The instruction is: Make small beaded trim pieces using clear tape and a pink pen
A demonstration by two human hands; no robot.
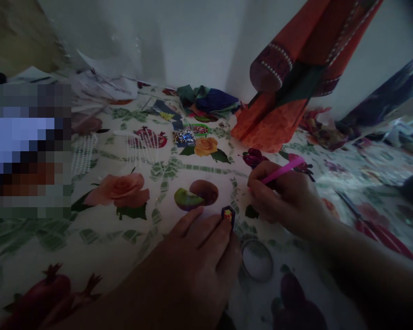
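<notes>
On the floral tabletop (206, 183), the right hand's fingers (261, 192) pinch a slim pink stick (282, 169), while the left hand's spread fingers (209, 233) touch a small dark star-marked piece (228, 215).

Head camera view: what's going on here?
A person is working at a table with a floral-print cloth. Their right hand pinches a pink stick, while their left hand lies on the cloth, its fingers against a small dark blue piece with a yellow and red design. A round metal-rimmed disc sits just beyond the left hand, and red-handled scissors lie to the right.
</notes>
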